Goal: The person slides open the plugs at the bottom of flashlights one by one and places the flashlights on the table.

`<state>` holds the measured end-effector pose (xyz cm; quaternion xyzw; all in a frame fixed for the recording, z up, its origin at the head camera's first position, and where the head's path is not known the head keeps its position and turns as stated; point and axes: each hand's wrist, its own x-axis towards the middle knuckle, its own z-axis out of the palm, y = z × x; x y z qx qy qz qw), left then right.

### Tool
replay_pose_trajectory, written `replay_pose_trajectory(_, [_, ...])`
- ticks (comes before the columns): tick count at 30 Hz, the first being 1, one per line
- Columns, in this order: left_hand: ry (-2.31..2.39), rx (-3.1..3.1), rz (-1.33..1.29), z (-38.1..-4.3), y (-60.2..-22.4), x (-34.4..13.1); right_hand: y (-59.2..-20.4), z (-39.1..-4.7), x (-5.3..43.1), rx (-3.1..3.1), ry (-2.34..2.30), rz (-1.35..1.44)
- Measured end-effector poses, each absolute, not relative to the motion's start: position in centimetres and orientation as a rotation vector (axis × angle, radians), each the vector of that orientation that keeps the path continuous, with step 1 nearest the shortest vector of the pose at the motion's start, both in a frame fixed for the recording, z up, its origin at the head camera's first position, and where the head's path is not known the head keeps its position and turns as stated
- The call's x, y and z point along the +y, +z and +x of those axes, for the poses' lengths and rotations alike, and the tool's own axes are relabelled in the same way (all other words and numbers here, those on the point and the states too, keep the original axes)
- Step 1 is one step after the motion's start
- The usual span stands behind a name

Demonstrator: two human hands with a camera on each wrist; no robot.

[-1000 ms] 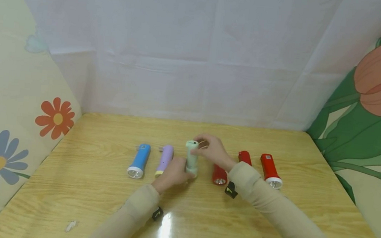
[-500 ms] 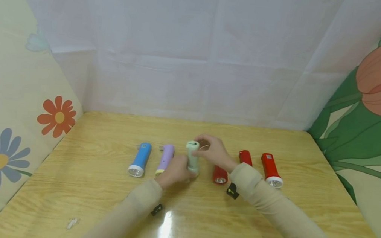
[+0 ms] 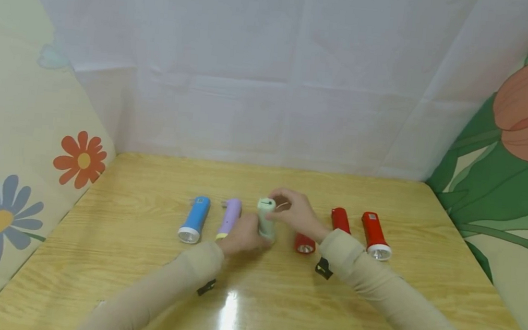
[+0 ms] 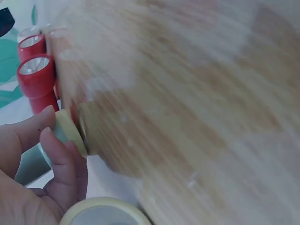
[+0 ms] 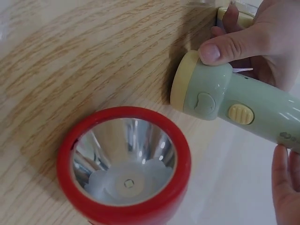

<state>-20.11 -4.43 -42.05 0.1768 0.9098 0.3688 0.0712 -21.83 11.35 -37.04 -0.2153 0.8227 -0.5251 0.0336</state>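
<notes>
- Mint-green flashlight point(image 3: 265, 223) is the one being worked on, mid-table between the purple one and the nearest red one. It's standing lens-down, tail up, on or barely above the wooden table point(image 3: 303, 305); can't tell which.
- Left hand point(image 3: 245, 234) pinches it low down, thumb and fingers round the yellow-rimmed head.
- Right hand point(image 3: 299, 212) has thumb and fingers curled in a pinch at the tail end. Some thin pale strand or edge shows there, too small to make out.
- Progress, my guess: getting it upright looks done or close to it, but it isn't free of the hands yet. No clue whether the other five have been dealt with; nobody's holding them.
- Off to the left, the blue flashlight point(image 3: 194, 219) and purple flashlight point(image 3: 229, 219) lie flat, lenses toward the near side.
- To the right: a red flashlight point(image 3: 305, 243), a second red flashlight point(image 3: 341, 220) and a white-headed red flashlight point(image 3: 376, 236) furthest over, all lying down too.
- In the way: left hand sits just beside the purple one's head; right hand and right sleeve point(image 3: 376, 277) cover chunks of the two middle reds. Left sleeve point(image 3: 159, 287) crosses the near left.
</notes>
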Motion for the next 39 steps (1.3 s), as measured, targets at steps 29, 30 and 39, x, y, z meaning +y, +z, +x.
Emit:
replay_pose_trajectory(29, [1.062,2.850,0.599,-19.5,-42.6,-4.3,-37.5,-20.5,11.9,2.576,-1.623,-0.803])
replay_pose_trajectory(30, [1.062,2.853,0.600,-19.5,-42.7,-4.3,-37.5,-20.5,12.0,2.573,-1.627,-0.804])
replay_pose_trajectory(39, [0.999,2.893,0.584,-19.2,-42.8,-3.8,-37.1,-20.5,13.4,2.612,-1.646,-0.719])
